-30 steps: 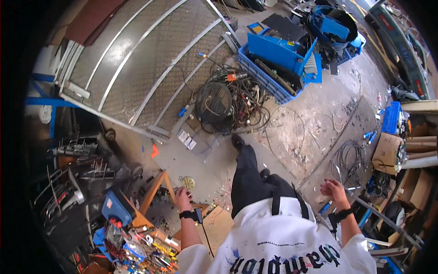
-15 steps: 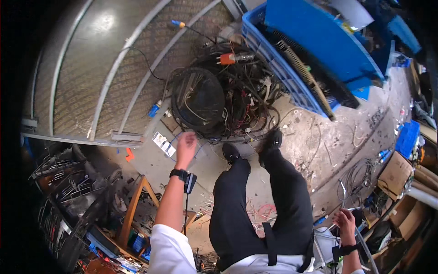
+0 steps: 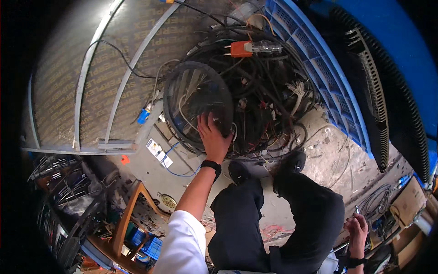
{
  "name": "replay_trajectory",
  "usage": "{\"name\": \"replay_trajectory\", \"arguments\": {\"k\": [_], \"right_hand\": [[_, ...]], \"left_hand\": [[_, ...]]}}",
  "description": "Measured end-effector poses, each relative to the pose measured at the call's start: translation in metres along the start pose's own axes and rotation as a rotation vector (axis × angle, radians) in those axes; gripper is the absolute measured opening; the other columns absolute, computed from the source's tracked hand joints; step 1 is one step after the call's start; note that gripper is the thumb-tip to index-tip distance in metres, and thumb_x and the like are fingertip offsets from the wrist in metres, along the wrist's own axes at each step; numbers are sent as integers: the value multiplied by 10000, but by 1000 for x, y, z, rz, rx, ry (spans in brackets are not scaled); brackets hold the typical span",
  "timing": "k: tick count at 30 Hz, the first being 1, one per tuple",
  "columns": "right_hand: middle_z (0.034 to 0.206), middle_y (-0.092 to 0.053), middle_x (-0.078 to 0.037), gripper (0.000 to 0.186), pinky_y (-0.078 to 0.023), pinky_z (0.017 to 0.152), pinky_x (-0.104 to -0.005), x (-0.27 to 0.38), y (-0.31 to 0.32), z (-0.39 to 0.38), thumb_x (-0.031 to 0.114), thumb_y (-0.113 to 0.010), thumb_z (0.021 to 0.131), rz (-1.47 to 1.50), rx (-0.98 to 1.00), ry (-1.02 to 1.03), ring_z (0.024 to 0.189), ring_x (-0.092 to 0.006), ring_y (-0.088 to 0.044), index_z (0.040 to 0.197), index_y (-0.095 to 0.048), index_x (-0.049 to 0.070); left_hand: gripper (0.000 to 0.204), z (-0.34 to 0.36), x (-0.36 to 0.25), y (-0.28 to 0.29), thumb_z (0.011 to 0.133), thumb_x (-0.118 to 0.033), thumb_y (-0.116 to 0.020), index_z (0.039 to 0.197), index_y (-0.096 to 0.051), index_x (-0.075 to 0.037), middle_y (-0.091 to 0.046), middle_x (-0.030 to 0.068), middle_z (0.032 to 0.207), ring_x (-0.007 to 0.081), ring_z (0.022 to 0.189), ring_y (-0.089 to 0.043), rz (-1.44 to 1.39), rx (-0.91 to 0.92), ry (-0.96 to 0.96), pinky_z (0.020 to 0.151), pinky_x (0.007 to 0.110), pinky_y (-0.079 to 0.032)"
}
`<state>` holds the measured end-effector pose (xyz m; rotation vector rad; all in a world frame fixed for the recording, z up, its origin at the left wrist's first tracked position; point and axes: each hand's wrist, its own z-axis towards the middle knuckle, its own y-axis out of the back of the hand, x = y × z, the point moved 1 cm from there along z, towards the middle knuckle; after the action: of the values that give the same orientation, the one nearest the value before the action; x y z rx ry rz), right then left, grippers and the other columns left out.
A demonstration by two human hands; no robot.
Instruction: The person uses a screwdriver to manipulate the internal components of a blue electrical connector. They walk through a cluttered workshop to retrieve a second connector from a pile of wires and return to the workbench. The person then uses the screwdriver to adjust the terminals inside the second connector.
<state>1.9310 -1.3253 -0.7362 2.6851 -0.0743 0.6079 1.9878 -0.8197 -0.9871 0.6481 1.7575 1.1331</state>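
My left hand (image 3: 211, 133) reaches onto a dark, round, translucent lid-like object (image 3: 191, 93), fingers spread at its lower right part; whether they press on it is unclear. Beside and under that object lies a tangle of black cables (image 3: 260, 105), with an orange plug (image 3: 239, 49) on top and a frayed pale cable end (image 3: 296, 89). A blue connector (image 3: 144, 115) lies to the left. My right hand (image 3: 357, 228) is low at the right, its fingers curled; what they hold, if anything, is too small to make out.
A metal-framed panel (image 3: 59, 107) lies at upper left, a blue crate (image 3: 319, 68) with black ridged parts (image 3: 372, 91) at upper right. A wooden frame (image 3: 132, 210) and clutter sit at lower left, cardboard (image 3: 408, 203) at lower right. My feet stand just below the cables.
I have come up to the cable pile and bent over it. My left hand has moved up from low at my side onto the round object. My right hand stays low at the right.
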Motion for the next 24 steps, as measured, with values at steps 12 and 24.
{"name": "replay_trajectory", "arguments": {"k": [12, 24], "right_hand": [[917, -629, -52, 223, -494, 741, -267, 21, -61, 63, 161, -581, 939, -162, 141, 33, 796, -132, -613, 1101, -567, 7], [1026, -666, -103, 281, -487, 852, -287, 35, -185, 179, 157, -588, 924, -367, 479, 252, 938, -163, -627, 1162, -593, 7]], "left_hand": [[924, -6, 31, 90, 605, 87, -651, 1422, -244, -55, -237, 167, 1482, 322, 1404, -226, -363, -197, 82, 1109, 494, -294], [955, 8, 114, 204, 586, 175, -459, 1473, -219, -85, -282, 142, 1513, 300, 1428, -235, -437, -234, 36, 1144, 440, -205]]}}
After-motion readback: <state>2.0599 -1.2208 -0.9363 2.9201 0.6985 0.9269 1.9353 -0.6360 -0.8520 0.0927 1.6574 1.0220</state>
